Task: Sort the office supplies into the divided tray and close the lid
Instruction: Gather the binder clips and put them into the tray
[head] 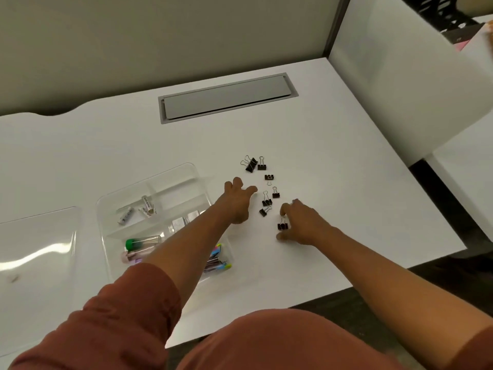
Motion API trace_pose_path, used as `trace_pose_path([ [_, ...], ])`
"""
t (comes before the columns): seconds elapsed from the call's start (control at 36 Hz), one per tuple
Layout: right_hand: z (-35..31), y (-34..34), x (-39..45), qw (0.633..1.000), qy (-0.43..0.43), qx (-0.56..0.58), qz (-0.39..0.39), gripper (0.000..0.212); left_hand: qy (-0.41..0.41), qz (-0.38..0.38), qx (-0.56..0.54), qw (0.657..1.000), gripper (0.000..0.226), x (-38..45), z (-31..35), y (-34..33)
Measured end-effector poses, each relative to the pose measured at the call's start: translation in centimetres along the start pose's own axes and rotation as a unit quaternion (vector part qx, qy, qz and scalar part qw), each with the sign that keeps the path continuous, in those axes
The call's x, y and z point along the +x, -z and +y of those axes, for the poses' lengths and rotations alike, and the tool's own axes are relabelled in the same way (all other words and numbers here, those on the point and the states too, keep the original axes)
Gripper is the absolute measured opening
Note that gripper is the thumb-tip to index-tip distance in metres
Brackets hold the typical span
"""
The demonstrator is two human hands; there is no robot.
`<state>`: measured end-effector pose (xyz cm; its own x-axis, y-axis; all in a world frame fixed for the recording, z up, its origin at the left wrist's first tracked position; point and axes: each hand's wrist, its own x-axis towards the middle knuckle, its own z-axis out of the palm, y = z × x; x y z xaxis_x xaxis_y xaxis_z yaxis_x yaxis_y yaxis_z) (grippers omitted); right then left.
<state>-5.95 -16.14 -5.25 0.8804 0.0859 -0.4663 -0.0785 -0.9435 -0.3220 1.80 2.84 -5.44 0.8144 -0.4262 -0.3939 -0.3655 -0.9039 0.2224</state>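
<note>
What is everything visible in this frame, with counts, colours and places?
binder clips: seven, black, scattered on the desk right of the tray
divided tray: one, clear, left of centre on the desk
lid: one, clear, lying left of the tray
small labelled tubes: three, white, in an upper tray compartment
green-capped tube: one, in a lower-left compartment, a pinkish item just below it
colourful items: several, multicoloured, lower-right compartment, kind unclear
desk: one, white
cable hatch: one, grey, at the desk's far edge
left hand: fingers spread, reaching over the tray toward the clips
right hand: at the nearest binder clip, grip unclear
sleeves: rust-coloured
</note>
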Motion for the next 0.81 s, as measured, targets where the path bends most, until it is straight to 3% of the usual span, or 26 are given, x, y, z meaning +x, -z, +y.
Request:
trace_pose_path([
  [0.17, 3.6, -1.4, -0.7, 0.999, 0.012, 0.02, 0.021, 0.02, 0.007, -0.005, -0.037, 0.999, 0.039, 1.1, 3.2, -1.3],
  [0.44, 5.9, 1.9, 0.8, 0.985, -0.023, 0.072, 0.154, 0.025, 0.0, 0.053, -0.091, 0.994, 0.007, 1.5, 3.6, -1.2],
  [0.53, 6.6, 2.2, 1.4, 0.983, -0.032, 0.079, 0.162, 0.027, -0.02, 0.058, -0.11, 0.992, 0.01, 1.6, 4.0, -0.8],
  [0.61, 6.6, 2.2, 1.6, 0.988, -0.047, 0.083, 0.123, 0.04, -0.039, 0.063, -0.126, 0.989, 0.017, 1.9, 4.4, -0.6],
  [0.72, 6.4, 1.2, 1.7, 0.996, -0.034, 0.053, 0.063, 0.074, -0.061, 0.036, -0.11, 0.991, 0.053, 2.2, 4.7, -1.0],
  [0.81, 6.2, 0.4, 1.9, 0.996, -0.03, 0.04, 0.068, 0.076, -0.062, 0.027, -0.026, 0.997, 0.087, 2.4, 4.7, -1.7],
])
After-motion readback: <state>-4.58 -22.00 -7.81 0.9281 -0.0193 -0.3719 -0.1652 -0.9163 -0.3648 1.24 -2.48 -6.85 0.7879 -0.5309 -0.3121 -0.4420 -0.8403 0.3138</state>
